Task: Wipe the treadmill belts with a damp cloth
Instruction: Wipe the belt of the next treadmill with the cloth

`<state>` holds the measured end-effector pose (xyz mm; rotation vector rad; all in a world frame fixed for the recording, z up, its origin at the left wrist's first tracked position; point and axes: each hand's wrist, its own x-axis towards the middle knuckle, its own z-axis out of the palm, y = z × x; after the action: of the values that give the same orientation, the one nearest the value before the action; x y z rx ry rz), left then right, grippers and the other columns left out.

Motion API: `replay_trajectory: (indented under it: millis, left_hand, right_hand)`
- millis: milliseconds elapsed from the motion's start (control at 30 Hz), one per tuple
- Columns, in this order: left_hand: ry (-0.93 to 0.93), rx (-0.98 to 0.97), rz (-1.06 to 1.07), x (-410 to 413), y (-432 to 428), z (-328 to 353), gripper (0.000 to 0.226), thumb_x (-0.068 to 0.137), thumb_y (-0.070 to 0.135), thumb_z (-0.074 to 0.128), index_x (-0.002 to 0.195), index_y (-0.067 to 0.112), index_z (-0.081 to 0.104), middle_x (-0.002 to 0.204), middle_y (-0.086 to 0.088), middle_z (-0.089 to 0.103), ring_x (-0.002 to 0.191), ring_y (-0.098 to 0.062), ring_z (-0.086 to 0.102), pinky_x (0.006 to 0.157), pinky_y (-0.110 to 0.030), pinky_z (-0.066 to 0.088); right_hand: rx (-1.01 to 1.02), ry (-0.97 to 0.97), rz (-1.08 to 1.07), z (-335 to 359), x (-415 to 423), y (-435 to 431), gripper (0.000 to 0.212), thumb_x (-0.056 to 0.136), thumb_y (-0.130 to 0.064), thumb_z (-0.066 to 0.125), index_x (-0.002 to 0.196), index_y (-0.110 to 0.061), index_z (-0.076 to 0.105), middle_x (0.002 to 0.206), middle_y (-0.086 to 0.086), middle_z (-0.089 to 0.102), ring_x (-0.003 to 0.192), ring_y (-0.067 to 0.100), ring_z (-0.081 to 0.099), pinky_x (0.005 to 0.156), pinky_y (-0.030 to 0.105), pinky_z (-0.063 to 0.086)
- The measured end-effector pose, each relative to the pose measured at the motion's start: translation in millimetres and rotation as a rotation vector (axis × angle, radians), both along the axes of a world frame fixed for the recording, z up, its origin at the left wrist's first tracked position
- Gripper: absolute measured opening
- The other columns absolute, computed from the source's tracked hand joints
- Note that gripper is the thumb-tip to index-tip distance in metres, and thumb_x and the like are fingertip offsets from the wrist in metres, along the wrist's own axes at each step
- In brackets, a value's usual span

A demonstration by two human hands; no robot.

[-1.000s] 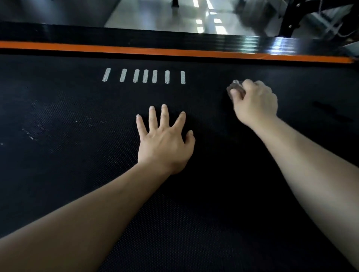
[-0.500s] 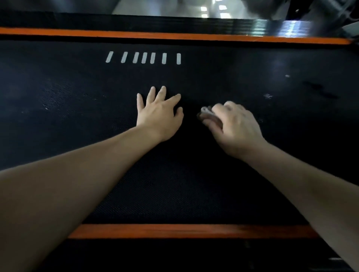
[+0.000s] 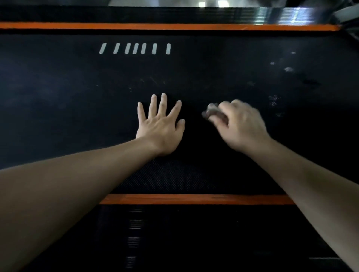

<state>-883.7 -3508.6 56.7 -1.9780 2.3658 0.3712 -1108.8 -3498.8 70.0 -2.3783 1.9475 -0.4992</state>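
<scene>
While flat on the dimpled belt (image 3: 77, 101), left hand (image 3: 159, 128) splayed; right hand (image 3: 241, 126) curled around crumpled cloth (image 3: 213, 111).

Far orange strip (image 3: 174, 26) runs crosswise well beyond the fingertips (image 3: 164, 95). Past it lie a ribbed black side rail (image 3: 136, 14) and glossy floor (image 3: 174, 2) (with bright reflections). Near orange strip (image 3: 194, 199) lies on the wrist side of the fingers, bordering a second ribbed black rail (image 3: 194, 242). A pale metal part (image 3: 347, 11) sits far beyond the fingers, to their right.
</scene>
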Motion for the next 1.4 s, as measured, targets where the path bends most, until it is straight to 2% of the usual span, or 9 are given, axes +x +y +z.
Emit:
replay_trajectory:
  millis: [100, 267, 467, 567, 733, 900, 1100, 1267, 1400]
  left_hand:
    - [0.021, -0.009, -0.013, 2, -1, -2, 0.064, 0.105, 0.055, 0.015, 0.164, 0.035, 0.0, 0.172, -0.008, -0.015, 0.156, -0.03, -0.023, 0.123, -0.06, -0.016]
    - [0.103, -0.037, 0.003, 2, -1, -4, 0.063, 0.105, 0.052, 0.021, 0.164, 0.035, 0.007, 0.173, -0.008, -0.012, 0.157, -0.029, -0.022, 0.123, -0.058, -0.018]
    - [0.205, -0.027, -0.079, -12, 0, 1, 0.059, 0.107, 0.044, 0.027, 0.164, 0.035, 0.014, 0.173, -0.004, -0.01, 0.157, -0.029, -0.023, 0.123, -0.055, -0.02]
    - [0.196, -0.018, -0.12, -22, -3, 2, 0.059, 0.107, 0.043, 0.028, 0.164, 0.035, 0.013, 0.173, -0.006, -0.011, 0.156, -0.033, -0.023, 0.122, -0.06, -0.018]
    - [0.195, 0.018, -0.128, -37, -11, 8, 0.061, 0.107, 0.048, 0.027, 0.164, 0.035, 0.009, 0.172, -0.013, -0.013, 0.155, -0.037, -0.025, 0.12, -0.065, -0.019]
    - [0.217, -0.01, -0.166, -55, -20, 9, 0.059, 0.108, 0.044, 0.028, 0.164, 0.032, 0.014, 0.172, -0.014, -0.011, 0.156, -0.035, -0.023, 0.121, -0.062, -0.018]
    - [0.165, -0.044, -0.118, -76, -30, 2, 0.06, 0.109, 0.043, 0.027, 0.165, 0.031, 0.011, 0.173, -0.014, -0.008, 0.157, -0.036, -0.02, 0.121, -0.066, -0.014]
    - [0.145, -0.055, -0.064, -97, -37, 6, 0.06, 0.108, 0.044, 0.027, 0.164, 0.031, 0.011, 0.172, -0.015, -0.009, 0.157, -0.036, -0.02, 0.121, -0.066, -0.014]
    - [0.163, -0.029, 0.012, -112, -49, 4, 0.058, 0.108, 0.043, 0.029, 0.163, 0.033, 0.015, 0.173, -0.012, -0.008, 0.157, -0.034, -0.019, 0.121, -0.065, -0.014]
  right_hand:
    - [0.004, 0.013, -0.257, 0, -10, -10, 0.033, 0.098, -0.051, 0.051, 0.099, -0.019, 0.057, 0.09, 0.006, 0.054, 0.088, 0.036, 0.06, 0.074, 0.041, 0.04]
    - [0.091, 0.01, 0.186, 0, 19, 46, 0.037, 0.102, -0.058, 0.039, 0.086, -0.026, 0.047, 0.083, -0.005, 0.047, 0.076, 0.019, 0.05, 0.07, 0.036, 0.038]
    - [-0.019, 0.036, -0.214, -5, -30, 3, 0.037, 0.095, -0.056, 0.046, 0.091, -0.02, 0.052, 0.082, 0.0, 0.048, 0.075, 0.028, 0.055, 0.068, 0.04, 0.045]
    - [-0.018, 0.0, -0.071, -4, -11, 35, 0.035, 0.101, -0.054, 0.044, 0.086, -0.022, 0.046, 0.082, -0.006, 0.044, 0.072, 0.017, 0.045, 0.07, 0.037, 0.041]
    - [0.081, 0.058, 0.063, 0, -34, 46, 0.036, 0.103, -0.053, 0.042, 0.086, -0.022, 0.049, 0.082, -0.005, 0.045, 0.075, 0.021, 0.05, 0.071, 0.037, 0.04]
    - [-0.012, 0.058, -0.315, 1, -69, 3, 0.037, 0.099, -0.05, 0.047, 0.092, -0.014, 0.053, 0.083, 0.004, 0.049, 0.077, 0.038, 0.058, 0.064, 0.037, 0.039]
    - [0.07, 0.001, 0.127, 2, -59, 26, 0.033, 0.103, -0.05, 0.042, 0.079, -0.028, 0.038, 0.075, -0.001, 0.044, 0.067, 0.026, 0.048, 0.063, 0.041, 0.041]
    - [-0.017, 0.031, -0.346, 6, -109, -42, 0.04, 0.097, -0.051, 0.047, 0.096, -0.012, 0.055, 0.091, 0.022, 0.059, 0.085, 0.045, 0.06, 0.072, 0.052, 0.051]
    - [0.084, 0.004, 0.153, 4, -71, 4, 0.034, 0.103, -0.055, 0.038, 0.082, -0.029, 0.034, 0.076, -0.001, 0.043, 0.069, 0.026, 0.046, 0.063, 0.041, 0.039]
